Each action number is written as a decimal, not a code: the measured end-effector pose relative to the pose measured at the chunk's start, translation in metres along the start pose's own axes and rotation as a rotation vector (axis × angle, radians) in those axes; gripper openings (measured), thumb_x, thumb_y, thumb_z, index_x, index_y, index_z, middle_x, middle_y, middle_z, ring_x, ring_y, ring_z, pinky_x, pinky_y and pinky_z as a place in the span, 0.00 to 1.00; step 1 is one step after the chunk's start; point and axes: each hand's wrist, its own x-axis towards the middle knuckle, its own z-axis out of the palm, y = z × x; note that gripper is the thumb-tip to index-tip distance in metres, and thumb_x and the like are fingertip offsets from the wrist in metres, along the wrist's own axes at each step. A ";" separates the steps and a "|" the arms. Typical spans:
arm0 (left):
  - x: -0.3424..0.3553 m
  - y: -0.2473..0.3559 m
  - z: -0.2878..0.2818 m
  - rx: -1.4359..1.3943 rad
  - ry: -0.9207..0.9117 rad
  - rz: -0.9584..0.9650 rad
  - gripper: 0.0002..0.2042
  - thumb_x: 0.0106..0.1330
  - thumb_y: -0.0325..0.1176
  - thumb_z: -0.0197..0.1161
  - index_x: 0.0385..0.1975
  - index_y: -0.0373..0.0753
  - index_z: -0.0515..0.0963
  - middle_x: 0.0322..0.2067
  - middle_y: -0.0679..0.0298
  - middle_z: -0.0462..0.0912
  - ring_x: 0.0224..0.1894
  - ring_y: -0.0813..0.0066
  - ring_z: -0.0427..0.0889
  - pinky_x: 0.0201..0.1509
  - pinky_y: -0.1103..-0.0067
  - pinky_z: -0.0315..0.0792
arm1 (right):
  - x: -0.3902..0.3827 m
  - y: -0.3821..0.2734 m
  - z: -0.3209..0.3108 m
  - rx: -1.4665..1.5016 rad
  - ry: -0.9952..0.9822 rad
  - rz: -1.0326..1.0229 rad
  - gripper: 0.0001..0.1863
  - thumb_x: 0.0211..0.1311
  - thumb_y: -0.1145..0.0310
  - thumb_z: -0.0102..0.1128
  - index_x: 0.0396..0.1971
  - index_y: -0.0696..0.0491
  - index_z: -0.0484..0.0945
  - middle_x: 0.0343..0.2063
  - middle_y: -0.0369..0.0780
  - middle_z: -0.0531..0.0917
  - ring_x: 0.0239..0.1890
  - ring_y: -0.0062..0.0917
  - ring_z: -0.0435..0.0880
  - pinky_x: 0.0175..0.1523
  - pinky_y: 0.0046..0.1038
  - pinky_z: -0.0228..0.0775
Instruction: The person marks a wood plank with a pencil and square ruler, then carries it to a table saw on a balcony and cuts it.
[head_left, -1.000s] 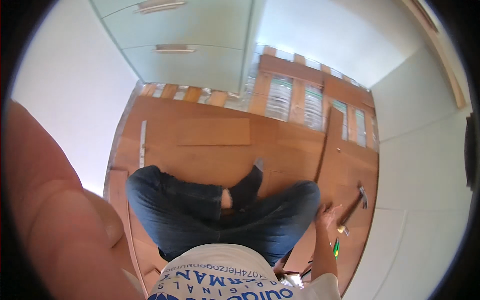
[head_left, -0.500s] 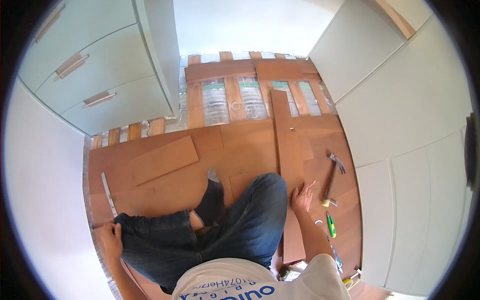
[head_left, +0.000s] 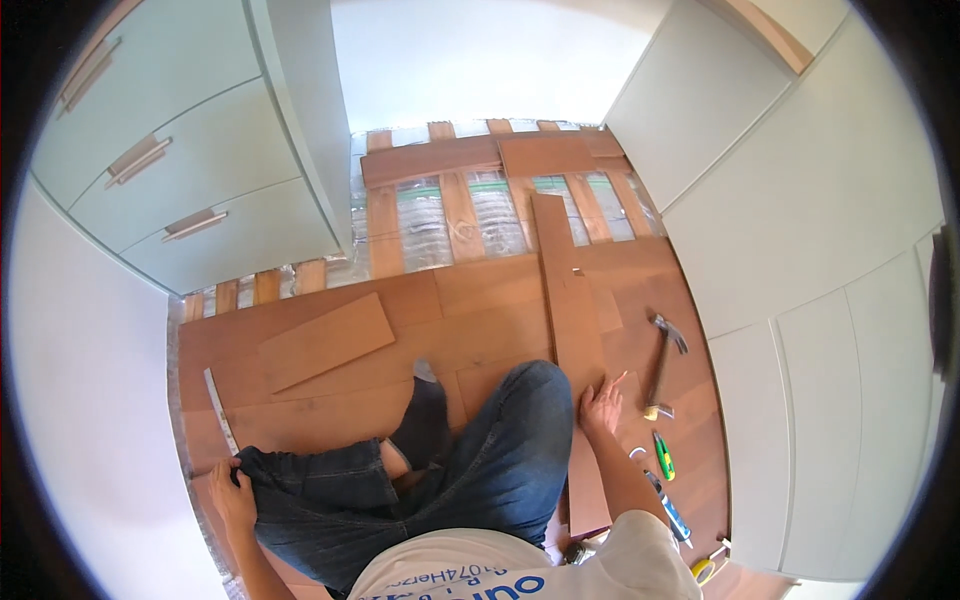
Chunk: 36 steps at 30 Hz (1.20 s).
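I sit on a wooden plank floor [head_left: 470, 320] with my legs in blue jeans [head_left: 420, 480] folded in front of me. My right hand [head_left: 601, 405] rests flat, fingers apart, on a long loose plank [head_left: 572, 330] that runs away from me beside my right knee. A hammer [head_left: 663, 362] lies just right of that hand. My left hand [head_left: 231, 490] presses on the floor by my left thigh, close to a metal ruler [head_left: 220, 410]. Neither hand holds anything.
A short loose board [head_left: 325, 340] lies on the laid floor at the left. Farther off, bare joists with foil insulation [head_left: 470, 210] are exposed. Pale green drawers [head_left: 170, 170] stand left, white cabinet doors [head_left: 800, 300] right. A green cutter [head_left: 664, 455] and small tools lie at lower right.
The view has swung from the left toward the right and down. My left arm dropped from near the camera to the floor; my right hand settled onto the long plank.
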 end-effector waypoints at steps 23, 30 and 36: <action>0.006 0.012 0.001 -0.058 0.021 0.080 0.08 0.62 0.26 0.58 0.39 0.37 0.81 0.41 0.54 0.84 0.47 0.48 0.81 0.53 0.61 0.73 | -0.002 0.006 -0.009 -0.045 0.019 0.011 0.34 0.72 0.54 0.51 0.70 0.60 0.62 0.60 0.57 0.73 0.60 0.53 0.72 0.66 0.47 0.66; -0.005 -0.004 -0.008 -0.019 0.033 0.021 0.08 0.64 0.27 0.58 0.39 0.37 0.81 0.40 0.54 0.83 0.46 0.47 0.81 0.52 0.60 0.73 | 0.023 -0.008 0.012 0.019 -0.092 0.026 0.40 0.74 0.46 0.51 0.74 0.56 0.55 0.67 0.57 0.70 0.63 0.52 0.75 0.63 0.49 0.72; 0.012 0.011 -0.005 -0.017 0.055 -0.011 0.08 0.63 0.32 0.61 0.38 0.42 0.83 0.40 0.59 0.85 0.49 0.53 0.80 0.56 0.61 0.71 | 0.047 0.059 0.036 0.219 0.059 0.007 0.36 0.67 0.42 0.62 0.62 0.55 0.69 0.45 0.49 0.87 0.48 0.44 0.86 0.55 0.42 0.74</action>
